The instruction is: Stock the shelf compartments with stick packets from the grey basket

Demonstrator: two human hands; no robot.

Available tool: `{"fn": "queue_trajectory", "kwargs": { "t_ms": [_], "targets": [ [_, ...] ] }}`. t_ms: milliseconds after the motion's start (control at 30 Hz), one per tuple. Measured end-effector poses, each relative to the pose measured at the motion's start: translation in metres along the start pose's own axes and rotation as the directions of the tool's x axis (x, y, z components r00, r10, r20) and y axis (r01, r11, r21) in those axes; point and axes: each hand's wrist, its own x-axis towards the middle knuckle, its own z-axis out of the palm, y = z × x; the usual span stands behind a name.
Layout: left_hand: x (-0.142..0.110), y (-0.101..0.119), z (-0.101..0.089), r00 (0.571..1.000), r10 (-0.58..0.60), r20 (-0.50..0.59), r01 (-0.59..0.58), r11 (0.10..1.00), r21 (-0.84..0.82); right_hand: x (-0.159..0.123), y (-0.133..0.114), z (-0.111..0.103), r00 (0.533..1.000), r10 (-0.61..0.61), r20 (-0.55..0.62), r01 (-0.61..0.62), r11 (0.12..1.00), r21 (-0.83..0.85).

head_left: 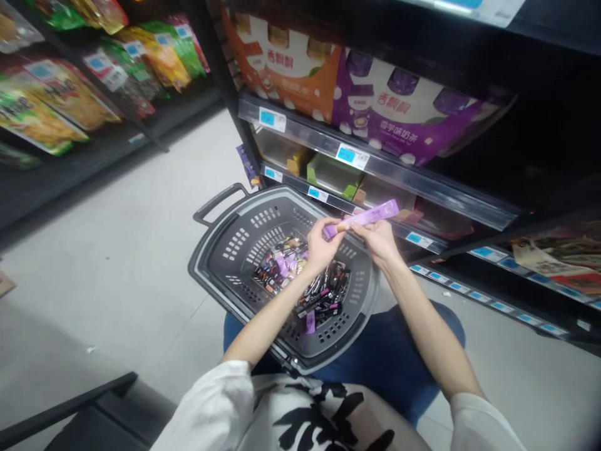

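A slim purple stick packet (375,213) is held between my two hands, above the right rim of a grey shopping basket (220,241). My left hand (323,243) pinches its near end, and my right hand (377,239) grips it around the middle, with its far end sticking out to the upper right. Inside the basket lies a heap of small stick packets (323,294), mostly black with some purple ones among them. My forearms hide part of the heap. The basket rests at my lap, its handle (220,203) folded out to the upper left.
A shelf (300,134) ahead bears orange (282,62) and purple milk tea packs (399,106). Below them stand open-topped cartons, one green-edged (333,175). Bagged snacks (61,94) fill the left shelves. A black frame (70,407) stands at the lower left on the floor (154,238).
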Motion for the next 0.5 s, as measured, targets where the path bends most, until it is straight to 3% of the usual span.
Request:
{"fn": "queue_trajectory", "kwargs": {
  "t_ms": [233,300,367,433,500],
  "targets": [
    [0.003,-0.003,-0.002,0.999,0.041,-0.005,-0.041,0.993,0.109,-0.003,-0.002,0.004,0.999,-0.037,0.026,0.039,0.995,-0.091],
    [0.003,-0.001,-0.003,0.999,0.052,-0.001,-0.052,0.990,0.130,-0.002,-0.005,0.002,0.997,-0.075,0.025,0.079,0.975,-0.206],
    [0.003,0.002,-0.004,0.997,0.077,-0.008,-0.075,0.988,0.136,-0.002,-0.012,-0.005,0.994,-0.069,0.085,0.099,0.899,-0.427],
    [0.002,0.007,-0.005,0.994,0.108,-0.008,-0.106,0.981,0.160,-0.003,-0.022,-0.016,0.971,0.098,0.219,0.065,0.772,-0.633],
    [0.003,0.011,-0.008,0.990,0.144,0.011,-0.143,0.968,0.208,-0.005,-0.033,-0.030,0.875,0.330,0.355,0.049,0.669,-0.742]
  ]
}}
